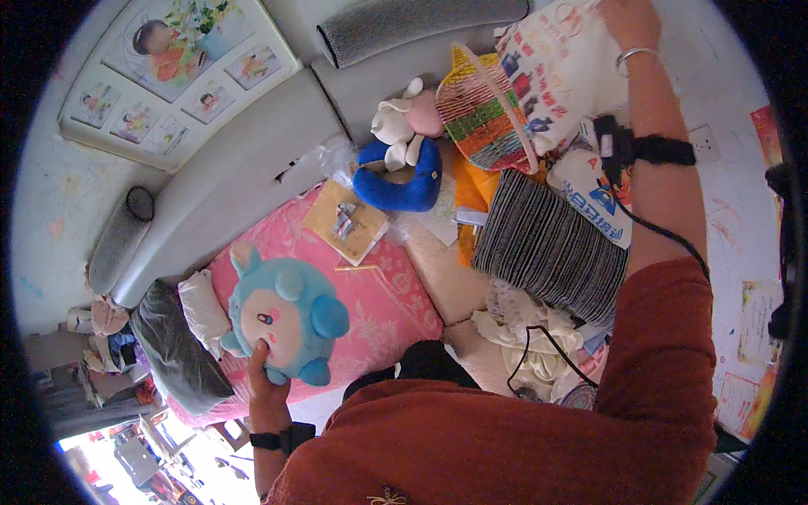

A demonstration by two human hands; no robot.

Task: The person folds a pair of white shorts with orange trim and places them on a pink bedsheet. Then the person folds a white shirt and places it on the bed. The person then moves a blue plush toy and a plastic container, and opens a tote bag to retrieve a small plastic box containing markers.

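Note:
A round light-blue plush toy (290,316) with a cream belly hangs over the bed, turned on its side. My left hand (268,383) grips its lower edge, the thumb pressed on the cream part. At the top right, my right arm is stretched far out. My right hand (631,25) is closed on the upper edge of a white bag (564,71) with coloured print; its fingertips are partly hidden. Beside that bag lies a striped woven bag (484,109) with a pale handle. A black-and-grey striped cushion (551,248) rests below them.
A blue neck pillow (404,189) and a white-and-pink plush (404,122) lie against the grey headboard (227,194). A brown envelope (345,223) is on the pink bedsheet (396,307). Dark-grey and white pillows (204,307) are at left, with crumpled pale cloth (539,345) near me.

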